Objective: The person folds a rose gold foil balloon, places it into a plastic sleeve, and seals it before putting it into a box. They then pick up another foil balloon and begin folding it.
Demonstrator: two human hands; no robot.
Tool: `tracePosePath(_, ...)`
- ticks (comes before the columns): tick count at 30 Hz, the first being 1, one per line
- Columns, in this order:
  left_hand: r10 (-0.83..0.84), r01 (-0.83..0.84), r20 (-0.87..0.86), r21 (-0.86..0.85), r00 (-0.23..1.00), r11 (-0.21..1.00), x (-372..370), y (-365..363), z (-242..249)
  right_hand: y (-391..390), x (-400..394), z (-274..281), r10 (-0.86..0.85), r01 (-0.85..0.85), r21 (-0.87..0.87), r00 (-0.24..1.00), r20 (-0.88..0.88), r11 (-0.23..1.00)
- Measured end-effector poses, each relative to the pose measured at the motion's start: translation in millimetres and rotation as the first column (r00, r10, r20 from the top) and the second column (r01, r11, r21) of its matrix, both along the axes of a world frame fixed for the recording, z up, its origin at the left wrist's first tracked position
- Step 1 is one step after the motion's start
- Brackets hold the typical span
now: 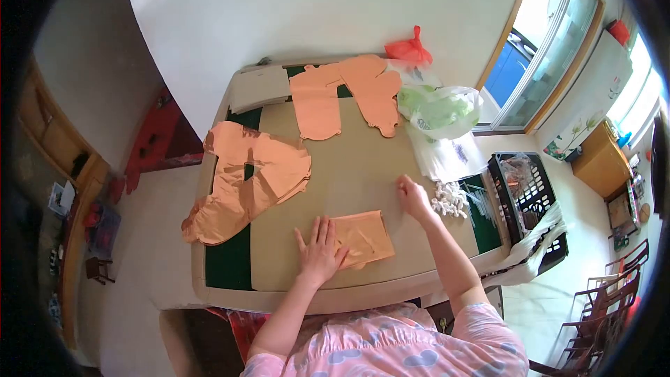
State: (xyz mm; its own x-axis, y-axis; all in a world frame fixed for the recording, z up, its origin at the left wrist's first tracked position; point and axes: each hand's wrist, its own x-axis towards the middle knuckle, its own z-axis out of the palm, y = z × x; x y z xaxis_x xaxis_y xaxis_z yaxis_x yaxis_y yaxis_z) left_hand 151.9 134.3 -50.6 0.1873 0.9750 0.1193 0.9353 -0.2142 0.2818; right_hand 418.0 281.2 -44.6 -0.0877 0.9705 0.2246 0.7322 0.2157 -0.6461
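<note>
My left hand (319, 250) lies with its fingers spread on the left part of a folded orange sheet (366, 236) near the table's front edge. To the right of that sheet, my right hand (413, 197) is held over the brown board (279, 258), its fingers curled together; whether anything small is between them is too small to tell. A bundle of white cords (450, 199) lies just right of my right hand. Crumpled orange foil pieces (258, 174) rest at the table's left, and more flat orange shapes (317, 108) lie at the back.
Grey-white flat sheets (258, 89) are stacked at the back left. Plastic bags (443, 110), a red bag (410, 50) and clear strips (480, 204) are on the right side. A black crate (523, 188) stands beside the table's right edge, with white material hanging over it.
</note>
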Motion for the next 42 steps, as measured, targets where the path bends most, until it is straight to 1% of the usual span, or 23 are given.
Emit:
tracePosePath(3,-0.012,0.012,0.017,-0.002,1.000,1.000,-0.3,-0.9,-3.0,-26.3,-10.7,14.2,0.071,-0.070,-0.134,0.997,0.008,0.989)
tracePosePath(6,-0.002,0.002,0.008,0.012,1.000,1.000,0.3,-0.7,-4.3,-39.0,-12.6,16.1,0.084,-0.088,-0.178,0.996,-0.031,0.980)
tracePosePath(7,-0.014,0.014,0.011,0.005,1.000,1.000,0.0,-0.2,-3.9,-42.7,-13.9,22.2,0.096,-0.102,-0.140,0.994,-0.048,0.985)
tracePosePath(10,-0.047,0.047,0.031,-0.015,0.998,0.999,-0.7,1.7,-1.4,-42.5,-9.1,23.5,0.108,-0.122,-0.258,0.992,-0.069,0.958)
tracePosePath(12,-0.068,0.069,0.066,-0.018,0.995,0.997,0.6,3.0,0.7,-47.1,-15.3,24.7,0.039,-0.036,-0.029,0.991,0.127,0.999)
tracePosePath(13,-0.070,0.069,0.094,0.009,0.993,0.998,1.2,2.7,2.8,-49.6,-21.1,26.9,-0.012,-0.009,0.094,0.977,0.215,0.995)
tracePosePath(14,-0.071,0.067,0.123,0.035,0.990,0.997,2.7,0.3,4.8,-53.9,-25.8,30.2,0.137,-0.183,0.137,0.947,0.292,0.974)
tracePosePath(15,-0.071,0.062,0.153,0.059,0.986,0.996,4.5,-2.3,5.5,-60.5,-31.4,35.8,0.275,-0.354,0.162,0.886,0.373,0.921)
tracePosePath(16,-0.066,0.058,0.193,0.042,0.979,0.997,5.7,-5.9,5.1,-68.1,-37.1,35.7,0.396,-0.512,0.169,0.800,0.452,0.842)
tracePosePath(18,-0.061,0.061,0.269,0.009,0.961,0.998,7.4,-13.1,3.4,-85.5,-51.2,23.2,0.481,-0.568,0.101,0.767,0.425,0.817)
tracePosePath(19,-0.065,0.062,0.253,0.019,0.965,0.998,7.6,-18.8,0.2,-89.4,-53.3,19.5,0.521,-0.596,0.068,0.747,0.414,0.800)
tracePosePath(22,-0.058,0.052,0.209,0.036,0.976,0.998,6.6,-28.6,-2.6,-83.4,-49.2,13.2,0.393,-0.443,0.020,0.815,0.426,0.897)
tracePosePath(24,-0.049,0.048,0.180,0.009,0.982,0.999,6.1,-35.4,2.0,-82.6,-47.2,9.9,0.372,-0.422,0.025,0.825,0.425,0.906)
tracePosePath(27,-0.049,0.045,0.217,0.023,0.975,0.999,6.5,-36.7,6.8,-81.7,-48.3,6.9,0.376,-0.431,0.039,0.823,0.426,0.901)
tracePosePath(30,0.050,-0.066,0.199,0.076,0.979,0.995,12.1,-27.9,4.7,-80.8,-52.7,8.2,0.402,-0.457,0.025,0.805,0.437,0.889)
tracePosePath(33,0.020,-0.095,0.431,0.153,0.902,0.984,14.3,2.7,-2.0,-77.7,-53.1,10.7,0.425,-0.481,0.013,0.786,0.449,0.877)
tracePosePath(36,0.085,-0.205,0.520,0.177,0.850,0.963,14.0,33.2,-8.9,-74.7,-51.4,8.7,0.431,-0.491,0.011,0.775,0.462,0.871)
tracePosePath(39,0.260,-0.208,0.606,-0.156,0.751,0.966,13.1,56.5,-0.1,-73.7,-50.5,7.2,0.438,-0.498,0.008,0.770,0.465,0.867)
tracePosePath(42,0.268,-0.185,0.578,-0.199,0.771,0.962,5.5,72.4,2.9,-72.6,-51.5,5.6,0.442,-0.501,0.009,0.773,0.456,0.866)
